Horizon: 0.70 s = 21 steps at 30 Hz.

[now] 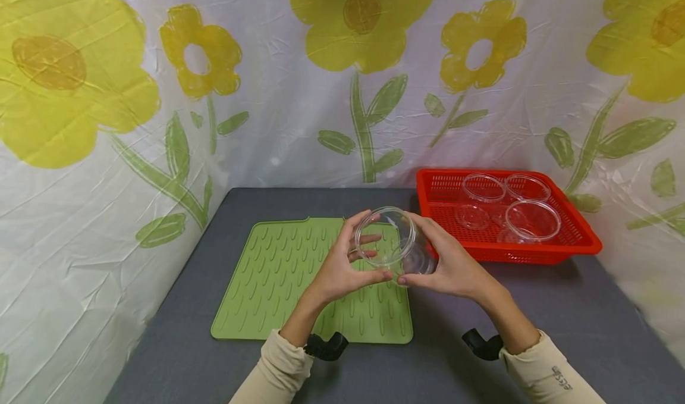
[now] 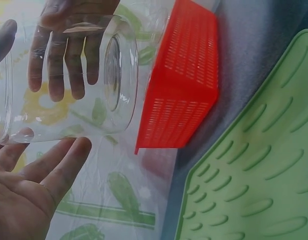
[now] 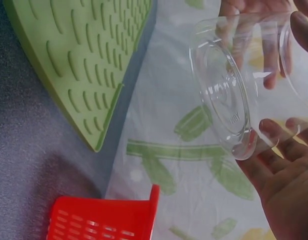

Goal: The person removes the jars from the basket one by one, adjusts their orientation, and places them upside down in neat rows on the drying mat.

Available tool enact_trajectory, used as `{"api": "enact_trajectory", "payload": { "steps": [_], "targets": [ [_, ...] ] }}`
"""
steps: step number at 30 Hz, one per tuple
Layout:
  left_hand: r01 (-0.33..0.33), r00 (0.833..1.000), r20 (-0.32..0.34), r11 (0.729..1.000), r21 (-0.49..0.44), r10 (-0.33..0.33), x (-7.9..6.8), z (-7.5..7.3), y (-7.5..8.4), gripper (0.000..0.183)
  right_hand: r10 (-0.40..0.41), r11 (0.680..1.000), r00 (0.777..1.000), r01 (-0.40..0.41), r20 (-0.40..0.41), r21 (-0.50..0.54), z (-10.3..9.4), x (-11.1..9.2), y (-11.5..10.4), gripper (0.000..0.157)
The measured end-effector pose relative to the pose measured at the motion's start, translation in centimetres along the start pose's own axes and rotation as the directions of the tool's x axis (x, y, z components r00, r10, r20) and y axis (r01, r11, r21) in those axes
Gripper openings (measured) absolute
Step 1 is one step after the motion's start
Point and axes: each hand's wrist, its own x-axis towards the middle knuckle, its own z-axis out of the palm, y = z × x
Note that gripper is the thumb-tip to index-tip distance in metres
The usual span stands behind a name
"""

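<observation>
A clear jar (image 1: pixel 393 228) is held up between both hands over the right part of a green ribbed mat (image 1: pixel 278 279). Its round open rim tilts toward the head camera, and its base points down and to the right. On one side the left hand (image 1: pixel 342 267) holds it, fingers spread along the wall and thumb low near the front. Opposite, the right hand (image 1: pixel 452 258) grips the wall closer to the base. In the left wrist view, the right hand's fingers show through the jar (image 2: pixel 106 75). Raised lettering marks the jar's base (image 3: pixel 226 90) in the right wrist view.
At the back right stands a red perforated basket (image 1: pixel 514 254) with several similar clear jars (image 1: pixel 532 219) upright inside. Mat and basket lie on a dark grey table (image 1: pixel 176 338). A flower-printed curtain (image 1: pixel 267 142) hangs behind and along the sides.
</observation>
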Motion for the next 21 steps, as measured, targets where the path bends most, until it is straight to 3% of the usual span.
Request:
{"api": "enact_trajectory", "payload": {
  "steps": [9, 16, 21],
  "targets": [
    [0.011, 1.0, 0.012, 0.999, 0.044, -0.011, -0.1, -0.1, 0.0, 0.112, 0.014, 0.998, 1.0, -0.014, 0.0, -0.054, -0.2, -0.1, 0.0, 0.106],
    [0.02, 1.0, -0.011, 0.976, 0.216, -0.018, 0.1, 0.0, 0.9, 0.117, 0.004, 0.984, 1.0, -0.003, 0.008, -0.177, -0.4, -0.3, 0.1, 0.11],
    [-0.014, 1.0, -0.002, 0.949, 0.314, 0.015, 0.4, 0.1, 1.5, 0.12, -0.016, 0.971, 1.0, 0.021, 0.023, -0.238, -0.4, -0.4, 0.3, 0.11]
  ]
}}
